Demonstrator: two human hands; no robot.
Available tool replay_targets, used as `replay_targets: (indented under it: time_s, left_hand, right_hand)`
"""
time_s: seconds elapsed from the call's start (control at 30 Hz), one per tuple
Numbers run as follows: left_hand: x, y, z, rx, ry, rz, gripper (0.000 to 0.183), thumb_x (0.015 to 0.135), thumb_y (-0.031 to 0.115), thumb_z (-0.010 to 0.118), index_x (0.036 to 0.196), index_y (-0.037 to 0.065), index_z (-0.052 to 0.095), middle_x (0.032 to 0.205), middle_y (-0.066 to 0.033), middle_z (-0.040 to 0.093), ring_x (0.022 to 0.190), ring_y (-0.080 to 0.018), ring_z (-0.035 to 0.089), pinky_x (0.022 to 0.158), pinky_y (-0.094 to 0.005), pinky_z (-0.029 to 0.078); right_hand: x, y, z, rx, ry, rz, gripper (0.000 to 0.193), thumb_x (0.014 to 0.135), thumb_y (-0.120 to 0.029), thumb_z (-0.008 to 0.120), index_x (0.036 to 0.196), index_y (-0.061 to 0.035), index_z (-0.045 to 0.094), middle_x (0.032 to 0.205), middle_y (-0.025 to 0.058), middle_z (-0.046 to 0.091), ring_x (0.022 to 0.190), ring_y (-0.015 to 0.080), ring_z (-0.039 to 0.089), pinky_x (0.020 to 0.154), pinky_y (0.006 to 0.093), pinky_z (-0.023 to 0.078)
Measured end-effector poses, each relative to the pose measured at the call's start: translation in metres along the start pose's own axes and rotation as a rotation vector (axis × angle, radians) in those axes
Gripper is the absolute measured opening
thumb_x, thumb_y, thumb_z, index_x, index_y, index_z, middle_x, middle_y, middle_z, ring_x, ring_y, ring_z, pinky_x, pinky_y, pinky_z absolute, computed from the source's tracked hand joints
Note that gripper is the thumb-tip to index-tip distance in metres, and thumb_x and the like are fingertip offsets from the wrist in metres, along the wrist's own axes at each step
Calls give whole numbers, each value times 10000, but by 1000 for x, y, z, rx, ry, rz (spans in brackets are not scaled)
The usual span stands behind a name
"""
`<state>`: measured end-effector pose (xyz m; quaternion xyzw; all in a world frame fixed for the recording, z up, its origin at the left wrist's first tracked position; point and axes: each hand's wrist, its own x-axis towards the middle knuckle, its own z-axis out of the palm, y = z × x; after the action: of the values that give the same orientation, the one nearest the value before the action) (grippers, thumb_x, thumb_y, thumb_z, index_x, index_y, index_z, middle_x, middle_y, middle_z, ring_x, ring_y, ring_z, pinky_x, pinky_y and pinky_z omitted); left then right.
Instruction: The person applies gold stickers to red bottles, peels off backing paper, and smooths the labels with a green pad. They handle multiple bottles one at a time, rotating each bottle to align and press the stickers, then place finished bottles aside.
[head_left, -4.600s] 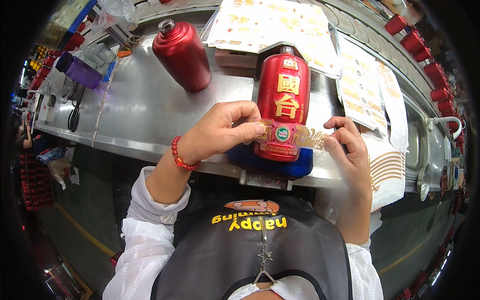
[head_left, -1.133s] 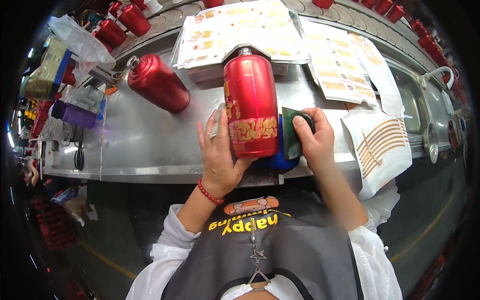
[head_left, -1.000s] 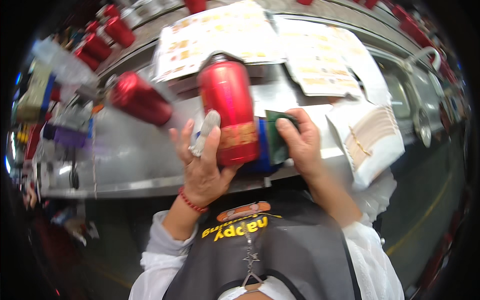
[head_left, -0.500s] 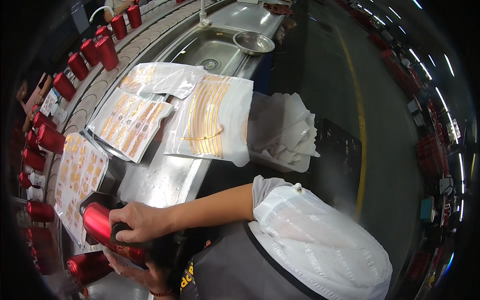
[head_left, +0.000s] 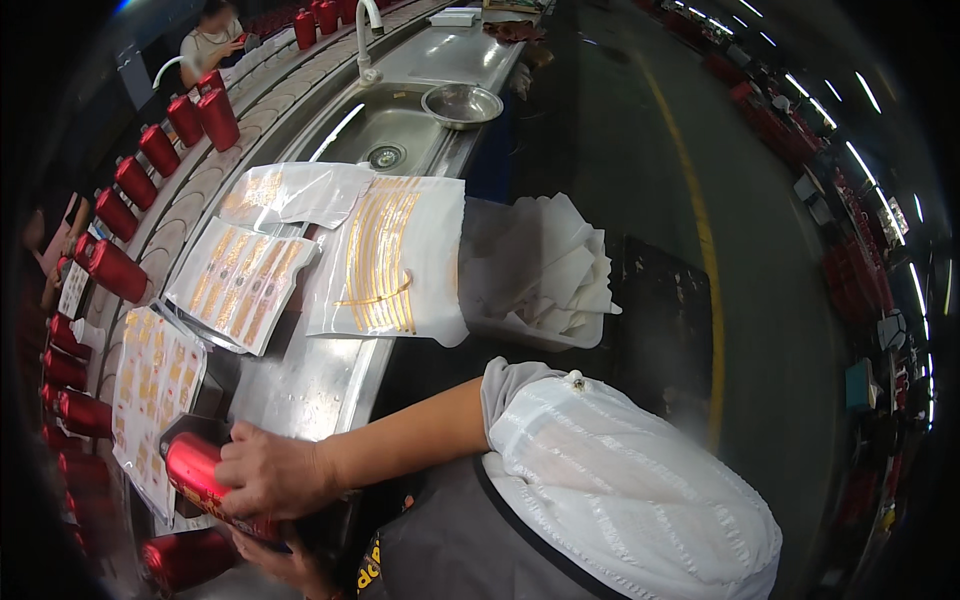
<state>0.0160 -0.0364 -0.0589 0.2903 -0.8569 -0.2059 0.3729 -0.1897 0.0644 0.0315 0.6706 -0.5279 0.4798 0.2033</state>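
A shiny red metal bottle (head_left: pixel 193 466) lies tilted at the lower left, its neck toward the upper left. My left hand (head_left: pixel 283 566) supports it from below, with the fingers partly hidden. Against the bottle's upper side my right hand (head_left: pixel 272 472) presses with bent fingers; what they may hold is hidden. Another red bottle (head_left: pixel 188 556) lies just beneath. A sheet of small gold decals (head_left: pixel 152 385) slopes beside the held bottle's neck. Farther up the steel counter lie a sheet of patterned gold strips (head_left: pixel 240 282), a sheet of long gold stripes (head_left: pixel 378 262) and a partly curled sheet (head_left: pixel 297 194).
A curved slat conveyor (head_left: pixel 258 122) with several red bottles (head_left: pixel 216 120) runs along the left. Beyond the sheets are a steel sink (head_left: pixel 408 137), a white faucet (head_left: pixel 368 45) and a metal bowl (head_left: pixel 461 106). A tub of white papers (head_left: pixel 548 270) stands right of the counter. Another person (head_left: pixel 212 42) sits far off.
The view has shifted a little. My right hand has turned over the bottle, and the dark piece that showed in its fingers is now out of sight. Conveyor bottles have moved along.
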Motion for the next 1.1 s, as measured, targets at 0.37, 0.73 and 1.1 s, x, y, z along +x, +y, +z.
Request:
replay_targets:
  time_s: [0.37, 0.73, 1.1]
  left_hand:
    - [10, 13, -16, 158, 8, 102, 829, 911, 516, 688, 1508, 0, 430, 1500, -245, 429, 1388, -398, 388, 1155, -491, 297]
    - [15, -2, -5, 130, 43, 124, 864, 914, 543, 675, 1528, 5, 394, 1517, -260, 419, 1395, -393, 396, 1158, -494, 296]
    - [22, 23, -12, 246, -6, 87, 866, 891, 534, 685, 1546, 48, 393, 1509, -250, 433, 1389, -399, 381, 1163, -503, 284]
  right_hand:
    - [4, -8, 2, 451, -87, -39, 207, 678, -209, 799, 760, -112, 636, 889, 81, 588, 899, 303, 588, 712, 450, 408]
    - [9, -2, -14, 196, 127, 68, 174, 691, -194, 797, 742, -102, 658, 775, 97, 579, 776, 336, 594, 656, 461, 443]
    - [-8, 9, -15, 349, 20, 223, 164, 799, -183, 762, 897, -91, 668, 886, 87, 593, 903, 314, 573, 795, 439, 424]
